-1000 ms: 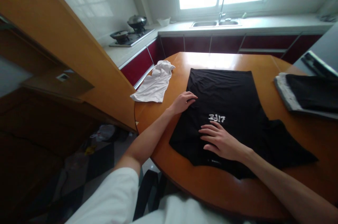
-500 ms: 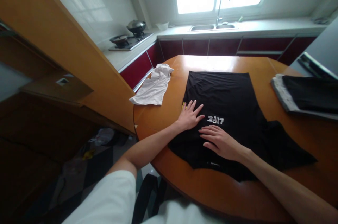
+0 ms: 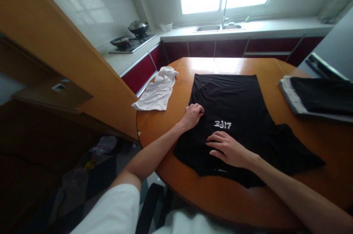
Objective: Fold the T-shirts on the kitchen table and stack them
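A black T-shirt (image 3: 228,98) with white lettering lies spread on the wooden table, one side folded inward and a sleeve reaching out to the right. At its left edge, my left hand (image 3: 193,115) is closed, fingers curled down on the fabric. My right hand (image 3: 227,147) rests over the shirt just below the lettering, open, with its thumb apart from the fingers and nothing held. A white garment (image 3: 158,92) lies loosely gathered at the table's left side.
On the right of the round-edged table (image 3: 184,67) is a stack of folded clothes (image 3: 320,94), black on top of grey and white. A chair (image 3: 154,202) stands by the near edge. Beyond are a counter with a sink (image 3: 208,28) and a stove (image 3: 135,45).
My left hand has gone from flat with spread fingers to curled fingers at the shirt's left edge. My right hand stays nearly in place. The view has shifted slightly.
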{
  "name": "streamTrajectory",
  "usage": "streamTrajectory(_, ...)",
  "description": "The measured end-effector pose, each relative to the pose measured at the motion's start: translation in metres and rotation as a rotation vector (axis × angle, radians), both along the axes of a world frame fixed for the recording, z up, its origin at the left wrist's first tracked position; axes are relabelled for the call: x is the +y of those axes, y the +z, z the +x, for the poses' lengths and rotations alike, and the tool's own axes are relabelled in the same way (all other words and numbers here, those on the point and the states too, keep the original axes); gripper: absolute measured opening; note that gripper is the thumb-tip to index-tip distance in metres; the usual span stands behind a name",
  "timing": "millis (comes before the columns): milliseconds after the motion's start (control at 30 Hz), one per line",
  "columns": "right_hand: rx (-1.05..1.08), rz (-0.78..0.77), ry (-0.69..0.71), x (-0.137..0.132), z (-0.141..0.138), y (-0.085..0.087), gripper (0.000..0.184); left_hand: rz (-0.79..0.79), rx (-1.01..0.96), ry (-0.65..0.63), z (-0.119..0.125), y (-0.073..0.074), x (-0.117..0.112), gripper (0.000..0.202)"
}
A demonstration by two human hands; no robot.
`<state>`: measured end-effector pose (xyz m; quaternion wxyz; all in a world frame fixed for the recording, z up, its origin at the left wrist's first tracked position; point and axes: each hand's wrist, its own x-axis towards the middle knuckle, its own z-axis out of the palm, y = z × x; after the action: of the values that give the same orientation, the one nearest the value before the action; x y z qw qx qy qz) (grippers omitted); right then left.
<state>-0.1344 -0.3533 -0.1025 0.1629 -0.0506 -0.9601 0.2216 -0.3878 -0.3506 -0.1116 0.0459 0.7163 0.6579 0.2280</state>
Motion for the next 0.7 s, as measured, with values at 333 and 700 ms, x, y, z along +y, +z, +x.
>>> streamTrajectory(333,-0.005,0.068,0.012,-0.003,0.000,0.009,0.028,0.022,0.061,-0.046,-0.004,-0.019,0.002,0.030)
streamTrajectory(700,0.042,0.077,0.023,-0.004,0.003,0.008,0.027,0.090,-0.039,-0.108,-0.011,0.024,-0.020,0.030)
